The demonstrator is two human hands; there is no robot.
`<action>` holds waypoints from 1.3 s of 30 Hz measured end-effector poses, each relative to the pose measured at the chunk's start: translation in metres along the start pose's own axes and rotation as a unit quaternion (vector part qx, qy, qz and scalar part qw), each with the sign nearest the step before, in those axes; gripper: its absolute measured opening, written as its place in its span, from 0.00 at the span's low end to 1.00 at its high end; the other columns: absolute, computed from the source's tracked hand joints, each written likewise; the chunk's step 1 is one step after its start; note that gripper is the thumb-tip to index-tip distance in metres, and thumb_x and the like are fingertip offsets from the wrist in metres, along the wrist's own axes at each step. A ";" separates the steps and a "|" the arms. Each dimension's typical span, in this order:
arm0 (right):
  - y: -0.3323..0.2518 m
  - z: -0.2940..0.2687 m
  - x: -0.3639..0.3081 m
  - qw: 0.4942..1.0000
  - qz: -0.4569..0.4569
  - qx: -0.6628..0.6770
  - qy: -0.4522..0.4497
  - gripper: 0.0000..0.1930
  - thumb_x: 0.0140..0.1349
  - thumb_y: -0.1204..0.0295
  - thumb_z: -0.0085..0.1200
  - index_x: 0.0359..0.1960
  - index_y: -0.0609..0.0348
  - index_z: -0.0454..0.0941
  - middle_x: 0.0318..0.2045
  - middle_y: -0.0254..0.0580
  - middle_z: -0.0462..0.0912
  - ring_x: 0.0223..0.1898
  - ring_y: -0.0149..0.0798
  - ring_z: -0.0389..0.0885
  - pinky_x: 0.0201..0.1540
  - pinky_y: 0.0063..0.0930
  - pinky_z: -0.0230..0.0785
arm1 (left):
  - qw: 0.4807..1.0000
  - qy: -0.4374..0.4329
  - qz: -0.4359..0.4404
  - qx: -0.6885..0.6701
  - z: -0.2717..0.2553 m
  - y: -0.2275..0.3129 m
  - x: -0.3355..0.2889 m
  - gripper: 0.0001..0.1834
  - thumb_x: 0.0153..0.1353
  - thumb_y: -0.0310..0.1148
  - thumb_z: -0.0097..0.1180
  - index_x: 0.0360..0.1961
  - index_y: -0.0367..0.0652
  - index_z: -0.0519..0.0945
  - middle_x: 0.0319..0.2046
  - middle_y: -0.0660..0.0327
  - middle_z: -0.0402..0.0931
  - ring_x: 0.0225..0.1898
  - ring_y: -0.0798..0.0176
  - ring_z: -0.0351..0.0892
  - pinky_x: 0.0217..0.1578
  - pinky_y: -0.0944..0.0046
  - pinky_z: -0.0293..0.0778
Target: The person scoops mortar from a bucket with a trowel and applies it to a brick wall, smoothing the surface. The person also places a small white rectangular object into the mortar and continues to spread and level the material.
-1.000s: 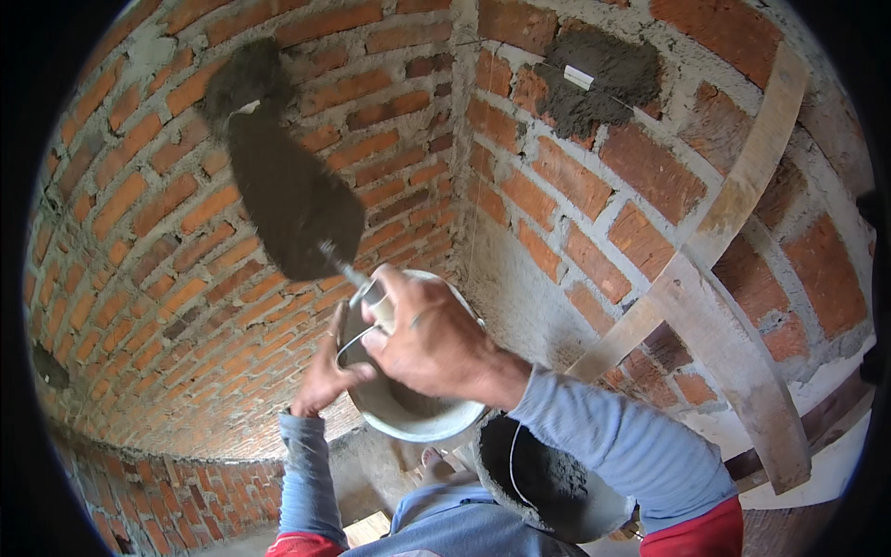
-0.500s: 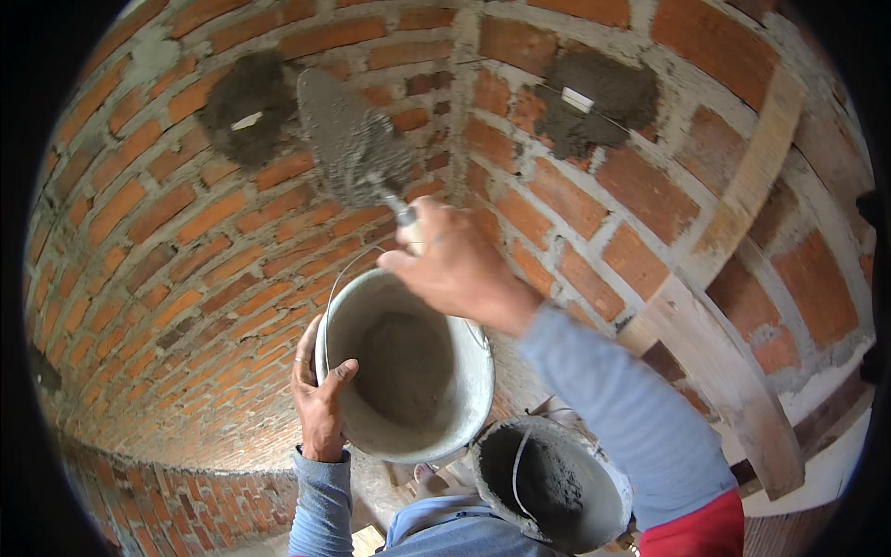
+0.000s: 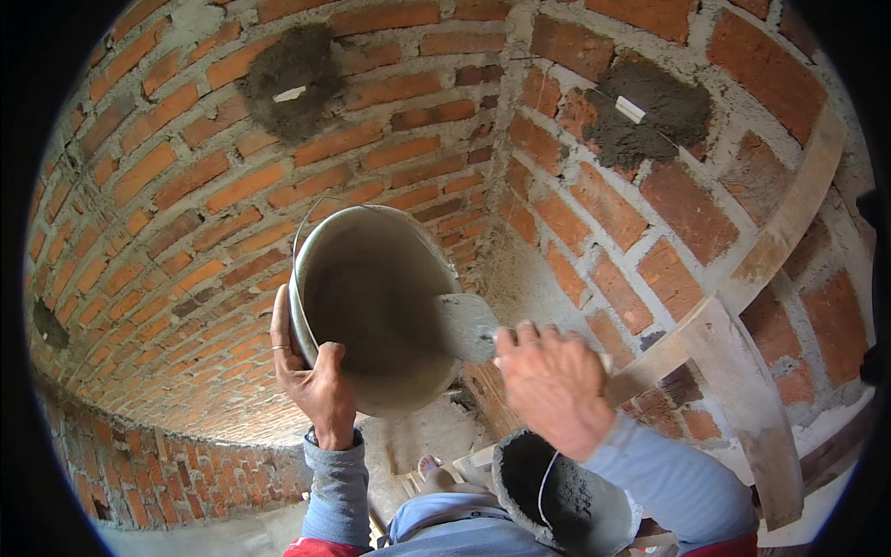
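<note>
Through the head view I am seeing the bare left hand (image 3: 316, 385) pinching the left edge of a round grey bucket (image 3: 408, 390) between thumb and fingers. The bare right hand (image 3: 555, 385) is wrapping around the handle of a flat grey metal trowel (image 3: 467, 327), its blade overlapping the bucket's right edge. A smaller-looking mortar-streaked grey pail (image 3: 608, 511) is standing below.

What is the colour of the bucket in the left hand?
The bucket is grey, best seen in the head view.
</note>
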State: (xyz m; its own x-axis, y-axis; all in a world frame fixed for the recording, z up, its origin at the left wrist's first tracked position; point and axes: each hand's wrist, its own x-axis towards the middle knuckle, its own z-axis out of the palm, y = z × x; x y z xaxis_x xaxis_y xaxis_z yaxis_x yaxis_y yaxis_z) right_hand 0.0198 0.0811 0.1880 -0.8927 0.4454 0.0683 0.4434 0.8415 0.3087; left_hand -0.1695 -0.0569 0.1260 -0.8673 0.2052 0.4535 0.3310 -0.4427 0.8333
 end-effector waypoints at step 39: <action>0.050 -0.137 -0.024 0.928 -0.047 0.362 0.068 0.10 0.65 0.67 0.60 0.39 0.63 0.79 0.22 0.43 0.81 0.20 0.38 0.80 0.21 0.34 0.71 | 0.993 0.113 -0.044 0.010 0.010 -0.055 -0.002 0.39 0.53 0.13 0.48 0.71 0.35 0.65 0.67 0.52 0.70 0.63 0.57 0.75 0.60 0.62 0.74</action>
State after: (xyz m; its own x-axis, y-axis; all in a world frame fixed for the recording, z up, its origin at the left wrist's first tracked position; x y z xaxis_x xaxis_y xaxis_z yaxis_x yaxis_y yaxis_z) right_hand 0.0527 0.0708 0.3319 -0.9101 0.3588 0.2072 0.2571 0.8813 -0.3965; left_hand -0.1820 -0.0241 0.0825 -0.9539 0.0403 0.2975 0.2550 -0.4143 0.8737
